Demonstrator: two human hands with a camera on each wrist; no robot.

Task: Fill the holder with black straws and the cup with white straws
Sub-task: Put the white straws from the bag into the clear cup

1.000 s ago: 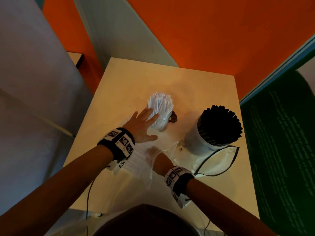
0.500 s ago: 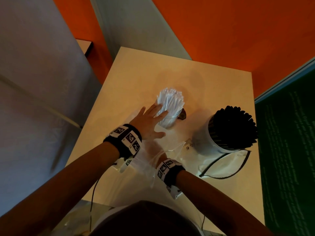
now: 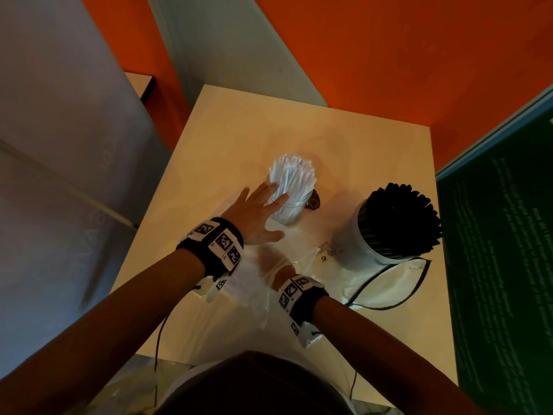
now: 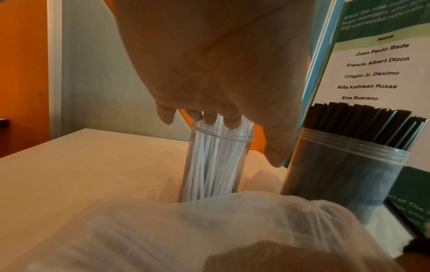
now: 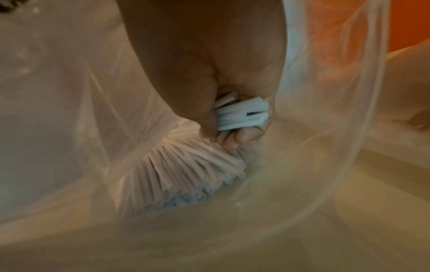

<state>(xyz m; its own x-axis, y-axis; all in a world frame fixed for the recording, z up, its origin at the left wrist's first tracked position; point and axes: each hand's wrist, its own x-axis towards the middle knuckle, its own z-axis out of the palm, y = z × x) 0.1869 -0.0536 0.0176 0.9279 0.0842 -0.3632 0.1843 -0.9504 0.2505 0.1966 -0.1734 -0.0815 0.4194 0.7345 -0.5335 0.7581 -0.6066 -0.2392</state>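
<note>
I'm mid-refill: right hand (image 5: 232, 117) inside the bag (image 5: 349, 110) grips white straws (image 5: 242, 116) — next, lift them into the cup (image 4: 216, 162), which my flat, spread left hand (image 3: 257, 217) steadies.

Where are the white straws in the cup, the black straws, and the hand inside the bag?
white straws (image 3: 294, 176), head view, on the tips above the cup.
black straws (image 3: 402, 217), head view, on their tops.
right hand (image 5: 209, 60), right wrist view, on the palm.

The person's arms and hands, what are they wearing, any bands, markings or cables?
Both forearms are bare, with no sleeves and no gloves. The left wrist and right wrist each carry a black band covered with white square tags printed with black coded patterns. A white block hangs under each band, and a thin dark cable trails from the left one.
</note>
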